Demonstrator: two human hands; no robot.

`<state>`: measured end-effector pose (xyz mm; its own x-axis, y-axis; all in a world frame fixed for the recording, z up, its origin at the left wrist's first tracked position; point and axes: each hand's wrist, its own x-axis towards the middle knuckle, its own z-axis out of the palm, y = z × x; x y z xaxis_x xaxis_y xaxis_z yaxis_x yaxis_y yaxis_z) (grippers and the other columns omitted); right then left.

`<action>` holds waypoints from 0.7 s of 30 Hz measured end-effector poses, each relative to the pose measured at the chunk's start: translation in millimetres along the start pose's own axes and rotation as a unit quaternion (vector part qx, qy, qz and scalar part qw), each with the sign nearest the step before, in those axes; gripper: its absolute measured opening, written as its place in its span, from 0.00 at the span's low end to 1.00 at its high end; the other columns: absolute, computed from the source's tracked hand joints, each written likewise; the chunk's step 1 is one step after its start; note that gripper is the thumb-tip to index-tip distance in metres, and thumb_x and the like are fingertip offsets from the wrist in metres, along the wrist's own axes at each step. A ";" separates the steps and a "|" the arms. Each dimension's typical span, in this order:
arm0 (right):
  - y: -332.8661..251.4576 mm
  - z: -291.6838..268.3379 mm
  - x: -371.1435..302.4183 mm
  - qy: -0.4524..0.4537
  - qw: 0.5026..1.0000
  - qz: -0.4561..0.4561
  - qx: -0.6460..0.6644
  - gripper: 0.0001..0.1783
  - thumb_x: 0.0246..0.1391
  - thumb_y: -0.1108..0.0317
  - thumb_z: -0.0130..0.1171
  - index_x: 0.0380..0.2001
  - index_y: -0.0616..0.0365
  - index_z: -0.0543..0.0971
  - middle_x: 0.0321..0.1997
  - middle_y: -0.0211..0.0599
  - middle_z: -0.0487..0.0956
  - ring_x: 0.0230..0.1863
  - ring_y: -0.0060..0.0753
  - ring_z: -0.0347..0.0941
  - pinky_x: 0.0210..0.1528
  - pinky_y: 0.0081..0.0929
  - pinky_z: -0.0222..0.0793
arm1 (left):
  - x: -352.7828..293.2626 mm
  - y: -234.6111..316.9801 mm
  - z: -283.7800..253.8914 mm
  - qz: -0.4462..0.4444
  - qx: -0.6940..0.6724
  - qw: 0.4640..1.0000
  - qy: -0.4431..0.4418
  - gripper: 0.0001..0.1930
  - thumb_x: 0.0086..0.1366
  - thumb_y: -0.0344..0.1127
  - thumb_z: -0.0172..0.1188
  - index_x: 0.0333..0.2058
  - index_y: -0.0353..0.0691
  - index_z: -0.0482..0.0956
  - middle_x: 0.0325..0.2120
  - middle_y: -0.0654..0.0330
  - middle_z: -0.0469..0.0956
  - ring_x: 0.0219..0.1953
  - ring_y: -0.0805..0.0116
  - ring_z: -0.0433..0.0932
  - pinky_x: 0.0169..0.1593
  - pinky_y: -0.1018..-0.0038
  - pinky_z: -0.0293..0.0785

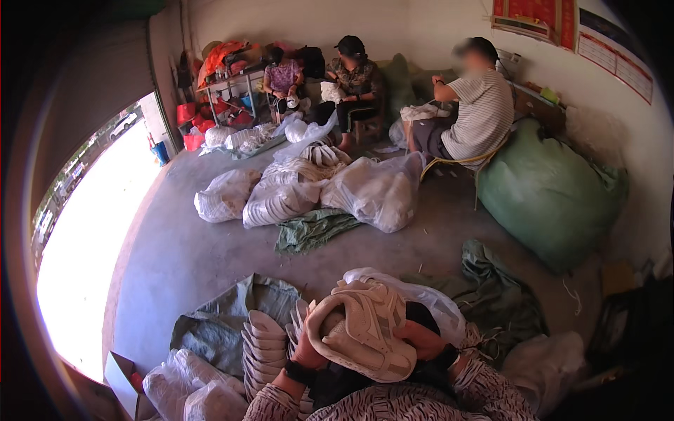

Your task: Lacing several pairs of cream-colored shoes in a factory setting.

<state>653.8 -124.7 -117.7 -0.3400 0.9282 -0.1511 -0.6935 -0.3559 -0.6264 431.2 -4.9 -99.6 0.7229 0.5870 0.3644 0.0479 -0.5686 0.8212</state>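
A beige shoe upper (375,326) with lighter panels is held up over my lap, its opening turned to the left. My left hand (309,351) grips the edge of that opening, and part of the fingers shows inside it. On the other side, my right hand (420,340) is closed against the upper, its fingertips hidden behind the material. Beside my left forearm stands a stack of pale curved shoe pieces (261,351). White plastic wrapping (442,309) lies just beyond my right hand.
Clear bags of pale shoe parts (281,200) lie mid-floor, with a green sack (316,228) in front. Three people sit farther back, handling pale pieces. A big stuffed green sack (551,189) is at right. A small open box (128,386) sits at lower left, near a bright doorway.
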 end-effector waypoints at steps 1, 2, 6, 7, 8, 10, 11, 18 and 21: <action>4.3 -5.6 0.9 0.001 1.000 0.001 -0.001 0.27 0.59 0.63 0.49 0.59 0.59 0.59 0.60 0.40 0.65 0.59 0.33 0.63 0.62 0.30 0.58 | -2.1 -1.7 1.8 0.000 -0.001 1.000 0.001 0.33 0.65 0.59 0.42 0.57 0.38 0.62 0.53 0.53 0.67 0.55 0.62 0.66 0.59 0.69 0.61; 7.4 -10.2 1.3 0.043 0.999 -0.002 -0.018 0.26 0.58 0.62 0.50 0.58 0.60 0.61 0.56 0.39 0.68 0.55 0.33 0.67 0.57 0.30 0.63 | -5.0 -0.9 5.0 -0.091 -0.213 0.973 0.017 0.31 0.66 0.58 0.40 0.56 0.38 0.62 0.52 0.54 0.68 0.55 0.62 0.67 0.59 0.68 0.61; -1.7 5.1 -5.5 0.173 0.844 0.112 -0.495 0.20 0.57 0.57 0.52 0.47 0.59 0.73 0.41 0.41 0.78 0.39 0.34 0.76 0.41 0.33 0.72 | -22.1 -41.2 2.5 -0.259 -0.670 0.694 0.042 0.25 0.69 0.51 0.38 0.55 0.37 0.64 0.53 0.55 0.67 0.56 0.62 0.66 0.60 0.66 0.60; -6.0 6.8 -7.3 0.177 0.844 0.113 -0.493 0.20 0.57 0.57 0.52 0.47 0.59 0.73 0.41 0.41 0.78 0.39 0.34 0.76 0.41 0.33 0.72 | -21.6 -48.0 0.9 -0.283 -0.684 0.672 0.032 0.26 0.69 0.51 0.37 0.54 0.35 0.65 0.52 0.53 0.68 0.54 0.61 0.68 0.59 0.65 0.63; -11.7 8.2 -8.6 0.122 0.741 0.118 -0.650 0.19 0.57 0.54 0.50 0.40 0.60 0.76 0.31 0.42 0.77 0.30 0.37 0.75 0.34 0.35 0.70 | -14.8 -54.7 -4.7 -0.299 -0.673 0.676 0.015 0.25 0.70 0.49 0.37 0.51 0.33 0.68 0.49 0.52 0.71 0.51 0.61 0.71 0.56 0.66 0.68; -30.5 19.5 -7.9 0.090 0.618 0.065 -0.779 0.26 0.57 0.48 0.46 0.24 0.60 0.80 0.18 0.43 0.76 0.23 0.42 0.74 0.29 0.34 0.68 | 3.2 -53.9 -13.6 -0.302 -0.637 0.709 -0.014 0.21 0.69 0.45 0.41 0.51 0.35 0.68 0.48 0.55 0.71 0.49 0.63 0.71 0.54 0.68 0.68; -42.3 26.5 -2.3 0.127 0.689 0.052 -0.711 0.22 0.57 0.51 0.48 0.26 0.61 0.79 0.18 0.40 0.76 0.22 0.38 0.75 0.29 0.33 0.68 | 11.2 -54.4 -18.2 -0.299 -0.598 0.743 -0.041 0.18 0.68 0.42 0.46 0.51 0.37 0.67 0.47 0.57 0.71 0.48 0.66 0.71 0.53 0.70 0.69; -58.5 23.7 68.4 0.188 0.694 -0.349 -0.601 0.20 0.54 0.59 0.56 0.45 0.61 0.74 0.36 0.42 0.78 0.36 0.35 0.75 0.40 0.28 0.69 | 65.6 -65.5 -20.6 -0.182 -0.376 0.897 -0.144 0.23 0.59 0.28 0.58 0.53 0.37 0.67 0.49 0.58 0.71 0.49 0.70 0.71 0.54 0.73 0.68; -62.0 3.1 85.8 0.144 0.713 -0.250 -0.639 0.22 0.53 0.59 0.57 0.48 0.59 0.72 0.39 0.43 0.78 0.40 0.38 0.75 0.43 0.29 0.68 | 68.4 -68.3 -14.1 -0.191 -0.426 0.873 -0.139 0.26 0.56 0.27 0.61 0.55 0.37 0.65 0.50 0.56 0.70 0.49 0.70 0.71 0.54 0.73 0.68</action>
<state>665.6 -23.3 -89.4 0.0183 0.9539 0.2997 0.5252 0.2459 -0.8147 467.7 82.2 -124.6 0.9116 0.4099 -0.0311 -0.1226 0.3432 0.9312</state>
